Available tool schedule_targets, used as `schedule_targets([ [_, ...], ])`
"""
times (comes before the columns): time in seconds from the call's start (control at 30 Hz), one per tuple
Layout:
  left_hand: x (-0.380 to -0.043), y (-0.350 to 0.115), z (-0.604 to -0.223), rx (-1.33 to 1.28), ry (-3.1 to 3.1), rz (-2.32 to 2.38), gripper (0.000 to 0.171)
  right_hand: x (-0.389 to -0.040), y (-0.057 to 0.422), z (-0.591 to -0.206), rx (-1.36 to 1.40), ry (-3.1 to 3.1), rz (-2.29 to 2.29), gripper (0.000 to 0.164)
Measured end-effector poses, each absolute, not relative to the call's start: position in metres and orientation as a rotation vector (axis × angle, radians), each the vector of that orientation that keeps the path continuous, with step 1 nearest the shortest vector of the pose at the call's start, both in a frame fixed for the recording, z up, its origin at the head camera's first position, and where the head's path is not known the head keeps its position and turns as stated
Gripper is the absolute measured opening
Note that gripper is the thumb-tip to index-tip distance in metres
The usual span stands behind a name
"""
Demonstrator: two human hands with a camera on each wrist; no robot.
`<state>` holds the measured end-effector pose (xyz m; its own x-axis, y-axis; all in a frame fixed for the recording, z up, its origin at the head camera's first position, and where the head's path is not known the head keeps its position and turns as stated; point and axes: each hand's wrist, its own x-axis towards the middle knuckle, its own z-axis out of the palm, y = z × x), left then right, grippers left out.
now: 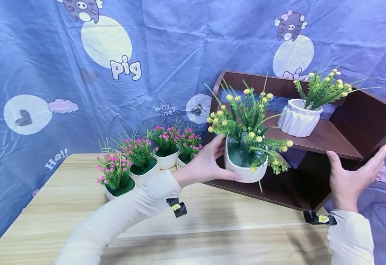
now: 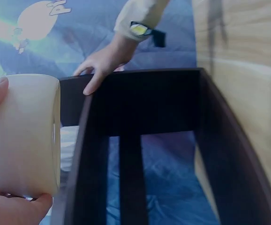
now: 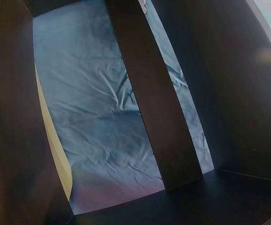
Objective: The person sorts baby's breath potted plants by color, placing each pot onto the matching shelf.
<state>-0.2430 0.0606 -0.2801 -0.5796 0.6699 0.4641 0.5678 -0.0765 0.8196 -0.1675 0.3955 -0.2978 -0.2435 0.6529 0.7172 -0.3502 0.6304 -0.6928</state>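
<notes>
A white pot [image 1: 246, 173] of yellow artificial flowers [image 1: 246, 110] hangs in the air before the shelf, gripped by my left hand [image 1: 209, 163]. Thumb and fingers lie on the pot's sides; in the left wrist view, the pot [image 2: 23, 136] shows at the left edge. My right hand [image 1: 352, 180] rests against the dark brown shelf [image 1: 342, 138] at its right side panel. Its thumb touches the upper board's front edge, and its straight fingers run along the panel. A white fluted pot [image 1: 300, 117] with yellow flowers stands on that upper board.
Several white pots [image 1: 168, 162] with pink flowers [image 1: 136, 149] stand at the left of the shelf on the light wooden table [image 1: 67, 221]. Behind hangs a blue cloth [image 1: 166, 55] with printed pigs. The right wrist view shows the shelf's inner crossbar [image 3: 154, 98].
</notes>
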Motion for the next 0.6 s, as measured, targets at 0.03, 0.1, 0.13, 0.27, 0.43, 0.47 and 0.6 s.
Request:
schedule_targets([
  [0.03, -0.245, 0.063, -0.275, 1.401, 2.074, 1.76, 0.098, -0.167, 0.395, -0.298, -0.261, -1.552, 0.959, 0.107],
  [0.1, -0.248, 0.066, -0.267, 1.376, 2.086, 1.767, 0.101, -0.167, 0.395, -0.298, -0.261, -1.555, 0.957, 0.107],
  [0.13, -0.25, 0.069, -0.263, 1.358, 2.098, 1.768, 0.102, -0.167, 0.396, -0.297, -0.26, -1.556, 0.956, 0.106],
  [0.27, -0.259, 0.079, -0.247, 1.281, 2.188, 1.754, 0.109, -0.167, 0.396, -0.297, -0.261, -1.561, 0.953, 0.106],
  [0.43, -0.27, 0.092, -0.23, 1.219, 2.31, 1.683, 0.114, -0.167, 0.397, -0.298, -0.258, -1.557, 0.955, 0.107],
  [0.47, -0.272, 0.095, -0.227, 1.211, 2.336, 1.663, 0.115, -0.167, 0.397, -0.298, -0.258, -1.557, 0.956, 0.107],
  [0.6, -0.282, 0.105, -0.22, 1.192, 2.42, 1.613, 0.116, -0.167, 0.396, -0.298, -0.258, -1.556, 0.957, 0.107],
])
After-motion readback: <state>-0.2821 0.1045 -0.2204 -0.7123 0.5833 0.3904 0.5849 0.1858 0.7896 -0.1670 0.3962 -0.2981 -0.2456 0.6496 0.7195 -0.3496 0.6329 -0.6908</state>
